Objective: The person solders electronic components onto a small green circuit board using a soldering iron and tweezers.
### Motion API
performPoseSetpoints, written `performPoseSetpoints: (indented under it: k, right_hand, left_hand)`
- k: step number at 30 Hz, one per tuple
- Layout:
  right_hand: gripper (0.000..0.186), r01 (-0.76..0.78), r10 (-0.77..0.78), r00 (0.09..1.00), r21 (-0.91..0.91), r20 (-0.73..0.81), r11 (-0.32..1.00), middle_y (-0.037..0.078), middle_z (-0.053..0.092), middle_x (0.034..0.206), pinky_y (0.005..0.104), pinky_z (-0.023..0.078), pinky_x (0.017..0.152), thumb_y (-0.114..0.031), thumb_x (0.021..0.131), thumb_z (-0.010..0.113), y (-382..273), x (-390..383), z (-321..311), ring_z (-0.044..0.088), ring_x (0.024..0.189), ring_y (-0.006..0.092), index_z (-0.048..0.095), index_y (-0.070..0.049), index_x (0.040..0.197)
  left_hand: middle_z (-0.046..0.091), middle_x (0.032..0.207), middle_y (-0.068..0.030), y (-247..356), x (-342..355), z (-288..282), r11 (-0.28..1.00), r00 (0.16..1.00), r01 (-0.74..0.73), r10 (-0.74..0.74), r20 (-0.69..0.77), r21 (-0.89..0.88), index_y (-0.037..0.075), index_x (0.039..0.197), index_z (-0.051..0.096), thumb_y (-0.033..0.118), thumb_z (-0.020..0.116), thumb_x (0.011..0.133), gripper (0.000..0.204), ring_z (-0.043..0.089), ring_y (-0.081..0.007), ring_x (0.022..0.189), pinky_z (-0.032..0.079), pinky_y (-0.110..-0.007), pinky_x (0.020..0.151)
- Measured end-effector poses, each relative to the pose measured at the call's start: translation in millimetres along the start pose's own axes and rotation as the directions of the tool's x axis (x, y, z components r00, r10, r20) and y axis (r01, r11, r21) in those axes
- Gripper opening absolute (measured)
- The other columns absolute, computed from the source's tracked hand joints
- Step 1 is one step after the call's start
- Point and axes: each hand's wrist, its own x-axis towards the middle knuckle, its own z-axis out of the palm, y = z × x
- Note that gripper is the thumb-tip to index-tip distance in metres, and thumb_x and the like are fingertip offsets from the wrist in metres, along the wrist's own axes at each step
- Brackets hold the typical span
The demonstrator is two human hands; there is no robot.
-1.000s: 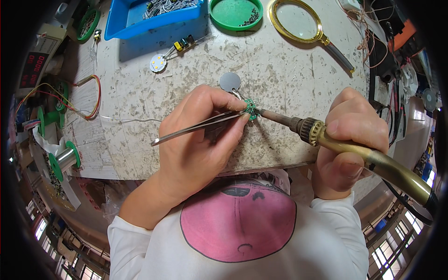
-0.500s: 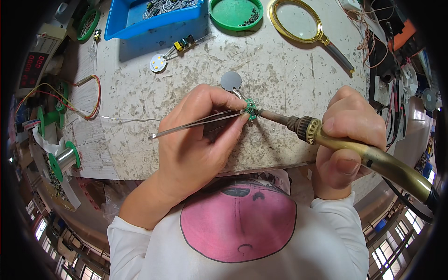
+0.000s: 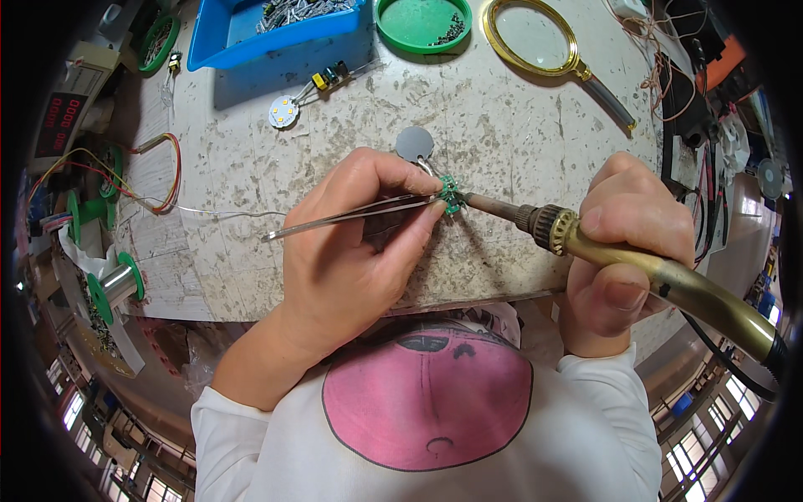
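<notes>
Pinched in my left hand (image 3: 343, 251) are a small green circuit board (image 3: 448, 194) and long steel tweezers (image 3: 309, 224), whose tips reach the board. A grey round disc (image 3: 414, 144) on short leads lies just above my fingertips. My right hand (image 3: 627, 226) is wrapped round the brass-coloured handle of a soldering iron (image 3: 715, 305); its tip meets the board's right side, though the exact contact is too small to tell. A thin silvery solder wire (image 3: 217, 212) runs from the left toward my left hand, which hides its end.
A blue bin (image 3: 209, 50) of components, a green dish (image 3: 401, 38), a white LED disc with attached components (image 3: 284, 112) and a magnifying glass (image 3: 611, 105) are along the back. Spools (image 3: 109, 293), coloured wires (image 3: 176, 167) and a red-digit display unit (image 3: 67, 109) crowd the left; cables (image 3: 711, 192) hang at right.
My left hand has shifted very slightly upward, and the outer end of the tweezers has risen and moved a little left. The iron's tip stays at the board.
</notes>
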Motion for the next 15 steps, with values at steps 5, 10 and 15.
performPoseSetpoints:
  k: [5, 10, 15]
  right_hand:
    - [0.053, 0.019, -0.017, 0.999, -0.047, 0.04, 0.999, 0.002, 0.049, 0.062, 0.0285, 0.027, 0.049, -0.056, 0.095, 0.061, -0.4, 1.2, -0.8, 0.042, 0.05, 0.0118, 0.059, -0.004, 0.087]
    - [0.054, 0.002, -0.002, 0.999, -0.021, 0.043, 1.0, 0.002, 0.049, 0.062, 0.0286, 0.027, 0.049, -0.057, 0.095, 0.061, -0.7, 1.3, -0.6, 0.041, 0.049, 0.0118, 0.059, -0.004, 0.088]
    - [0.054, -0.005, 0.005, 1.0, -0.018, 0.022, 1.0, 0.002, 0.048, 0.062, 0.0291, 0.027, 0.049, -0.058, 0.095, 0.06, -1.9, 0.5, -0.7, 0.041, 0.049, 0.012, 0.059, -0.004, 0.087]
  left_hand:
    - [0.066, 0.086, -0.0087, -0.3, 0.3, -0.1, 1.0, 1.0, 0.004, -0.003, 0.005, -0.01, 0.003, 0.094, 0.066, -0.002, 0.078, 0.078, 0.02, 0.065, -0.02, 0.074, 0.051, -0.03, 0.066]
    - [0.067, 0.086, -0.0085, -0.3, 0.7, -0.2, 1.0, 1.0, 0.009, -0.009, 0.005, -0.024, 0.003, 0.094, 0.066, -0.002, 0.078, 0.079, 0.02, 0.065, -0.0198, 0.074, 0.051, -0.03, 0.066]
    - [0.067, 0.086, -0.0084, 0.1, 1.0, -0.4, 0.999, 1.0, 0.022, -0.021, 0.011, -0.034, 0.003, 0.094, 0.067, -0.002, 0.078, 0.079, 0.02, 0.065, -0.0196, 0.073, 0.051, -0.03, 0.066]
